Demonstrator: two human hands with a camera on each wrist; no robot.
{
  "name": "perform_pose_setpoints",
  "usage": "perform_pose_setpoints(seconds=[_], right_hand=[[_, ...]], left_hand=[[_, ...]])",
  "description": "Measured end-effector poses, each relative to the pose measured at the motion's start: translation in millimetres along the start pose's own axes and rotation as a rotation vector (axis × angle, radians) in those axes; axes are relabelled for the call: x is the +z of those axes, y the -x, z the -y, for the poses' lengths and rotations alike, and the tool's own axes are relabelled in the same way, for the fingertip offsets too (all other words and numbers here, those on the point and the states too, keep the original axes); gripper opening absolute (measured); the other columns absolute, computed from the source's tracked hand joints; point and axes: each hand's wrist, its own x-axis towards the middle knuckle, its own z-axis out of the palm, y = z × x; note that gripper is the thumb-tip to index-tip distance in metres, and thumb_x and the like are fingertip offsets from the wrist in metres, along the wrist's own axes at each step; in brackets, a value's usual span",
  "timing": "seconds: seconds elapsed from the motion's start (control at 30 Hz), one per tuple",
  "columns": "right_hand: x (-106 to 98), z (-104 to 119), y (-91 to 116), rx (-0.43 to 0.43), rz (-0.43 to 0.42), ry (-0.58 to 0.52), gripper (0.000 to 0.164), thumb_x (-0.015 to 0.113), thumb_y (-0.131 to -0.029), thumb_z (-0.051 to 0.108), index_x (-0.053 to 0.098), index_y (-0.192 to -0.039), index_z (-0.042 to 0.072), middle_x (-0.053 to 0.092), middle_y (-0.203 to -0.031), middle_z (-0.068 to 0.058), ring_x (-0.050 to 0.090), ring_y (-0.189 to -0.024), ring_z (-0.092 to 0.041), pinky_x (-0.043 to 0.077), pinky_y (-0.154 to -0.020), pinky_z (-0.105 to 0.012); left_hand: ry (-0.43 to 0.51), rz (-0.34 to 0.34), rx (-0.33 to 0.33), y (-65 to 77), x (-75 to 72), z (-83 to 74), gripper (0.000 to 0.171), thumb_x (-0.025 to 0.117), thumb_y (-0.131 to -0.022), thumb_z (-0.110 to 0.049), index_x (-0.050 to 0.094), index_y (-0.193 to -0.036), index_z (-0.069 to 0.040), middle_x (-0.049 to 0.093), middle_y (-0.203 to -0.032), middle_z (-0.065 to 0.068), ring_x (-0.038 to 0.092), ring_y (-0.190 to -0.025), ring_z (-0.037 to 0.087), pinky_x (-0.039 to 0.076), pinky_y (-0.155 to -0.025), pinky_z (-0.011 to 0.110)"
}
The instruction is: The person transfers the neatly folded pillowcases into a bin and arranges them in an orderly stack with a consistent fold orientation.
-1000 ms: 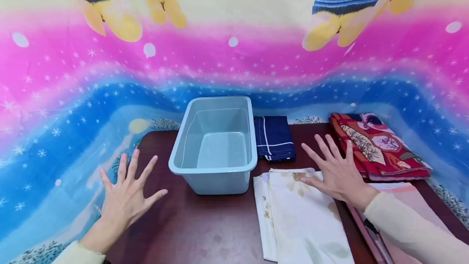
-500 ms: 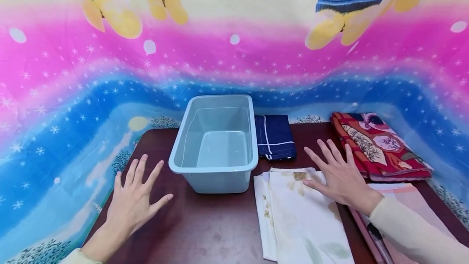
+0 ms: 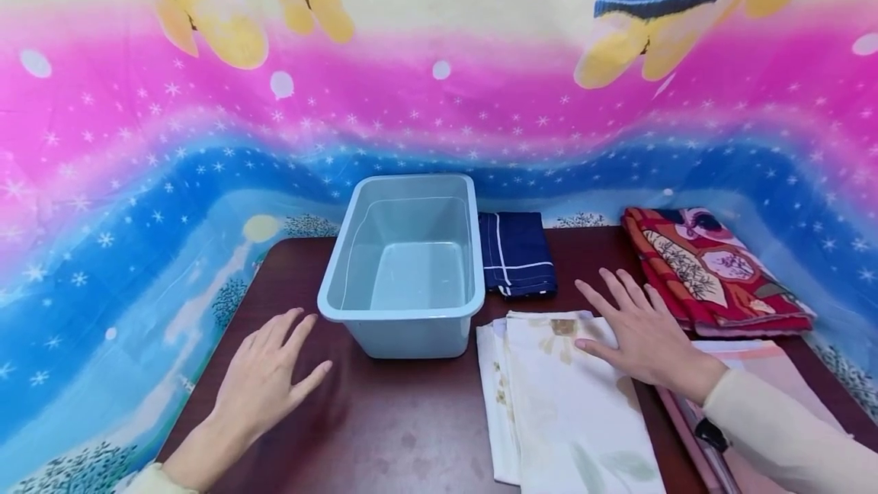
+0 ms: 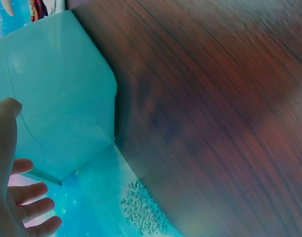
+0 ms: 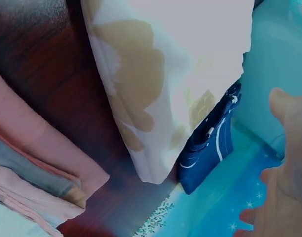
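My left hand [image 3: 264,376], fingers spread and loosely bent, hovers left of a light blue plastic tub [image 3: 411,338] and holds nothing. The tub stands upright on the dark wood table [image 3: 405,433] with nothing inside. In the head view my right hand [image 3: 648,338] overlaps the far right corner of a folded white floral cloth [image 3: 576,410], its fingers spread and nothing in them. The right wrist view shows that white cloth [image 5: 190,59] beneath the hand, with the folded navy cloth [image 5: 207,153] beyond it.
Behind the white cloth lies the navy cloth [image 3: 519,254], beside the tub. A folded red patterned cloth [image 3: 720,273] sits at the back right, and a folded pink cloth [image 3: 775,380] lies in front of it under my right forearm. A printed curtain [image 3: 439,97] hangs close behind the table.
My left hand has come down and to the right, its fingers less widely spread. My right hand has lowered slightly, its fingers a little more relaxed. The tub and cloths stay put.
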Motion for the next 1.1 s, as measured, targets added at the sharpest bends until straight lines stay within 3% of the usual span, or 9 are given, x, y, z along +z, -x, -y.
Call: perform_pose_setpoints(seconds=[0.4,0.63,0.8,1.1], right_hand=[[-8,-3,2,0.038,0.101,-0.138,0.089,0.062,-0.091,0.064,0.027,-0.161,0.022,0.022,-0.164,-0.027,0.019,-0.148,-0.054,0.019,-0.11,-0.079],[-7,-6,2,0.042,0.125,-0.211,0.087,0.063,-0.092,0.061,0.031,-0.159,0.017,0.025,-0.162,-0.029,0.023,-0.146,-0.054,0.024,-0.108,-0.078],[-4,-8,2,0.032,0.141,-0.257,0.086,0.067,-0.09,0.058,0.035,-0.157,0.013,0.029,-0.159,-0.031,0.027,-0.143,-0.055,0.031,-0.104,-0.078],[-1,-13,-2,0.039,0.191,-0.381,0.083,0.067,-0.092,0.052,0.037,-0.155,0.007,0.034,-0.155,-0.033,0.029,-0.14,-0.057,0.033,-0.103,-0.077]], left_hand=[[0.1,0.08,-0.034,-12.7,3.1,-25.8,0.047,0.075,-0.088,-0.035,0.068,-0.123,-0.004,0.07,-0.122,0.015,0.065,-0.115,0.034,0.054,-0.093,0.053],[0.151,0.099,-0.057,-15.4,8.6,-41.0,0.038,0.075,-0.089,-0.032,0.07,-0.115,-0.006,0.073,-0.109,0.01,0.069,-0.099,0.029,0.056,-0.083,0.047],[0.247,0.178,-0.104,-20.5,12.2,-52.4,0.029,0.074,-0.091,-0.03,0.07,-0.114,-0.014,0.074,-0.103,0.001,0.07,-0.092,0.022,0.056,-0.076,0.042],[0.418,0.333,-0.215,-24.3,22.5,-73.8,0.025,0.071,-0.094,-0.03,0.071,-0.115,-0.017,0.074,-0.109,-0.005,0.07,-0.101,0.014,0.056,-0.087,0.04]])
